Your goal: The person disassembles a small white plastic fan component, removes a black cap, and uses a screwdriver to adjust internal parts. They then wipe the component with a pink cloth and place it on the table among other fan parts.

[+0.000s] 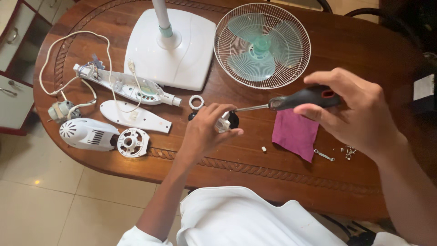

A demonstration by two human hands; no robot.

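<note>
- Small white-and-black part: mostly covered by the fingers of the left hand; its shape cannot be told.
- Screwdriver: rear of the handle hidden inside the right hand; tip hidden at the small part.
- Fan pole: cut off by the top edge.
- Fan base: top corner cropped.
- Dark block with a white face: cut off by the right edge; kind unclear.
- Loose screws: too small to count.
- Drawer cabinet: cropped by the left edge.
- Chair frame: only a curved bar shows at the top.
- Wooden table: far side and right end out of picture.
</note>
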